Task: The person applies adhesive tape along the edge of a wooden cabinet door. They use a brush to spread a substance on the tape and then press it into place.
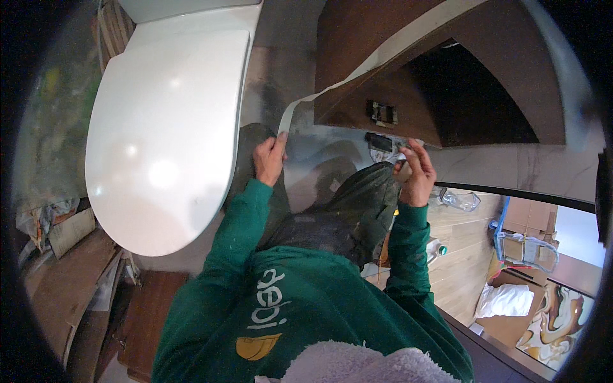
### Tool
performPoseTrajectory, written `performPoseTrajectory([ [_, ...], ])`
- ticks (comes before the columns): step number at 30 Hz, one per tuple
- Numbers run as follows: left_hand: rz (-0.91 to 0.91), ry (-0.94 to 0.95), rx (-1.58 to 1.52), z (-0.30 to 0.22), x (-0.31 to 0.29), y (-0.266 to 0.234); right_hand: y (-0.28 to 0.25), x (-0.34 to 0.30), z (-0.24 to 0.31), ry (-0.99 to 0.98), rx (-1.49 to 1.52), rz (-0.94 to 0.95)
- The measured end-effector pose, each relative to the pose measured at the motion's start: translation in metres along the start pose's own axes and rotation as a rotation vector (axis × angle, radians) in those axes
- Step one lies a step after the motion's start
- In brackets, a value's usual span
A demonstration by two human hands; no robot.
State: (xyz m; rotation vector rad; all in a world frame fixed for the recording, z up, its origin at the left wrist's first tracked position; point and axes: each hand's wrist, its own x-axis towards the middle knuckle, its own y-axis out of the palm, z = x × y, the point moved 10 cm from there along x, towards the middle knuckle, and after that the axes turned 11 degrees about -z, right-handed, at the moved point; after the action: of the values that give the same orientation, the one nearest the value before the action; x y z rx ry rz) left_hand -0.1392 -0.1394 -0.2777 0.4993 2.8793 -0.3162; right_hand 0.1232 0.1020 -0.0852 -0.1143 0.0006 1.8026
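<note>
A long pale strip (288, 117), which looks like tape or edge banding, runs from my left hand (269, 159) up along the lower edge of a brown cabinet (348, 105). My left fingers pinch its loose end, and the part nearest the hand hangs away from the cabinet. To the right, my right hand (416, 175) is raised over my knee with thumb and fingers curled together. Something small and whitish shows at its fingertips, too small to name. Just beyond that hand is a dark block-like piece (378, 142).
On my left stands a white toilet with its lid (166, 140) down. Brown boards (70, 274) lie behind it. A dark metal fitting (382, 113) sits on the cabinet panel. Through a doorway at right are a clear plastic bottle (461, 200) and a white cloth (504, 300).
</note>
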Motion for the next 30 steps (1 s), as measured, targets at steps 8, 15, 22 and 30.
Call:
performPoseTrajectory([
  [8, -0.077, 0.079, 0.104, -0.005, -0.065, -0.063, 0.121, -0.054, 0.034, -0.279, -0.178, 0.035],
  [15, 0.19, -0.367, -0.262, -0.007, -0.116, -0.074, 0.16, -0.063, 0.038, -0.159, 0.065, 0.11],
  [22, 0.509, -0.991, -0.758, 0.012, -0.166, -0.072, 0.16, -0.063, 0.037, -0.238, 0.095, -0.015],
  [30, 0.22, -0.418, -0.338, -0.044, -0.194, -0.133, 0.16, -0.074, 0.025, -0.15, 0.157, -0.065],
])
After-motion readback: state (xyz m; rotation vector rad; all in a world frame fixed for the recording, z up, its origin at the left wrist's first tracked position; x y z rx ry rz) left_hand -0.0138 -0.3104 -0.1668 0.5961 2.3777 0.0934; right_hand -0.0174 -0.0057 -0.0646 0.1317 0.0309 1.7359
